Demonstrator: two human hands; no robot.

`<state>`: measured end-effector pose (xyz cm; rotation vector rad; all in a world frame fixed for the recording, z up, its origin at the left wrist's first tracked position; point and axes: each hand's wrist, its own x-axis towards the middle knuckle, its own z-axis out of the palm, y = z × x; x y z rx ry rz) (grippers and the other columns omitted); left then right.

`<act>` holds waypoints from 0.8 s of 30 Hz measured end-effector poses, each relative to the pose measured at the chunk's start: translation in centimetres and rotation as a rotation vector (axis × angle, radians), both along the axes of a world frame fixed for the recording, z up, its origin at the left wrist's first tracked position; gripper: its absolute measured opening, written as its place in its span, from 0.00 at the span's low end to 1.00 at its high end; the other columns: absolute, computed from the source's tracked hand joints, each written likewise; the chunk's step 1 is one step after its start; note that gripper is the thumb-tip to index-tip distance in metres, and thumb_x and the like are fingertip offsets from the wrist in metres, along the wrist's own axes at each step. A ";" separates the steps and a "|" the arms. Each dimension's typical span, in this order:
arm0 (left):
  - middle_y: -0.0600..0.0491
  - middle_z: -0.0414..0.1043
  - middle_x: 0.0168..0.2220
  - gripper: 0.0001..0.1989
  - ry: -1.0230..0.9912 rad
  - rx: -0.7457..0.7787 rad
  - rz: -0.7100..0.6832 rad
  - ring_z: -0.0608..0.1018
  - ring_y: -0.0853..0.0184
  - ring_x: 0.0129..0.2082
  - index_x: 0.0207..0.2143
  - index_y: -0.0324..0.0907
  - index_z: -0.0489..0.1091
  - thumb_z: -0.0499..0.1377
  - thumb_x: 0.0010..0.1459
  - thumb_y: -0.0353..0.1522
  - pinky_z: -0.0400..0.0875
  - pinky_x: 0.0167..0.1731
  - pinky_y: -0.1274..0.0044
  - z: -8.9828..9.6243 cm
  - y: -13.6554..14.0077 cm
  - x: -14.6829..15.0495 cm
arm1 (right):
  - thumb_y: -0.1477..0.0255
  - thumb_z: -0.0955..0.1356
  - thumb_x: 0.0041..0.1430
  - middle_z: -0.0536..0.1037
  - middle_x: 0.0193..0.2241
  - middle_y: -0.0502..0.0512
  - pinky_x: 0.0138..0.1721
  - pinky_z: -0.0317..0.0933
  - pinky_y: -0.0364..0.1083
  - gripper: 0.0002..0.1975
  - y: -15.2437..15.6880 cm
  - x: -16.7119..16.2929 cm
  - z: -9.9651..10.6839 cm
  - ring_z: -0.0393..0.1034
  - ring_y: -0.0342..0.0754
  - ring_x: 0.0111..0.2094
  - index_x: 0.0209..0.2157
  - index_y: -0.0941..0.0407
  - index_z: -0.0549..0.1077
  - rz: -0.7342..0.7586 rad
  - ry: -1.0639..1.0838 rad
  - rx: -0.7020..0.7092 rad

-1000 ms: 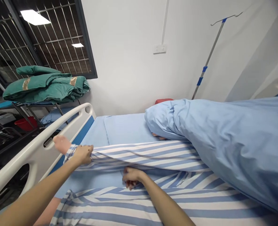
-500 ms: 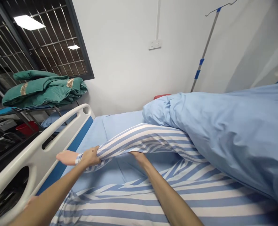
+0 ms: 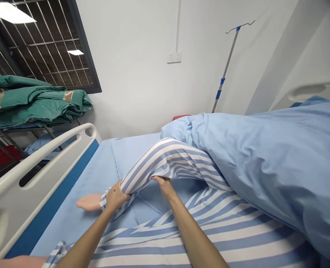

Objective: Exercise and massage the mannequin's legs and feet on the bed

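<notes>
A bent leg in blue-and-white striped trousers is raised over the bed, its knee up and its bare foot low above the sheet. Around the lower shin, just above the ankle, my left hand is closed over the striped cloth. My right hand grips the underside of the same leg near the knee; most of its fingers are hidden behind the cloth. A second striped leg lies stretched out nearer to me, its bare foot at the lower left.
A pale blue quilt is bunched over the right side. The bed's white footboard stands at the left, with folded green quilts beyond it. Along the wall are an IV pole and a socket.
The raised leg has bent more; its foot has drawn away from the footboard toward the hips, my left hand moving with it. The view has shifted to the right.
</notes>
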<state>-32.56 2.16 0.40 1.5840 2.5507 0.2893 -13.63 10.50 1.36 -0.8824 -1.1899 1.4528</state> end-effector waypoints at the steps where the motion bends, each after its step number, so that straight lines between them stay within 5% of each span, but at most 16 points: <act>1: 0.53 0.73 0.36 0.21 0.006 -0.010 -0.004 0.74 0.59 0.38 0.40 0.46 0.60 0.57 0.42 0.40 0.61 0.29 0.75 0.1 0.0 0.0 | 0.66 0.69 0.37 0.77 0.27 0.49 0.48 0.56 0.49 0.11 0.0 0.0 0.0 0.66 0.52 0.41 0.28 0.53 0.76 0.001 -0.002 0.002; 9: 0.50 0.72 0.44 0.26 0.077 -0.082 -0.069 0.73 0.57 0.43 0.47 0.47 0.60 0.56 0.42 0.36 0.65 0.37 0.73 1.6 -1.2 -3.4 | 0.66 0.70 0.37 0.77 0.30 0.49 0.48 0.56 0.48 0.10 -0.6 0.1 -0.4 0.66 0.52 0.42 0.26 0.53 0.75 0.058 -0.046 -0.042; 14: 0.45 0.71 0.46 0.31 0.309 -0.163 -0.139 0.73 0.53 0.44 0.51 0.44 0.59 0.55 0.39 0.31 0.65 0.40 0.68 7.6 -3.2 -8.1 | 0.65 0.70 0.38 0.77 0.30 0.52 0.44 0.60 0.48 0.11 -1.8 -1.9 -2.6 0.67 0.52 0.39 0.25 0.57 0.75 0.230 -0.054 -0.145; 19: 0.45 0.74 0.38 0.25 0.545 -0.257 -0.291 0.75 0.52 0.38 0.43 0.44 0.65 0.55 0.36 0.30 0.65 0.37 0.65 14.9 -3.1 -8.8 | 0.63 0.69 0.41 0.76 0.34 0.55 0.39 0.63 0.48 0.12 -3.5 -4.2 -4.3 0.67 0.54 0.44 0.27 0.57 0.75 0.438 0.129 -0.261; 24: 0.44 0.73 0.37 0.26 0.617 -0.292 -0.312 0.75 0.53 0.36 0.43 0.42 0.65 0.57 0.35 0.31 0.66 0.36 0.65 17.4 -2.5 -7.9 | 0.64 0.68 0.43 0.75 0.36 0.55 0.38 0.63 0.48 0.10 -3.8 -4.2 -4.0 0.67 0.56 0.46 0.28 0.54 0.74 0.484 0.220 -0.263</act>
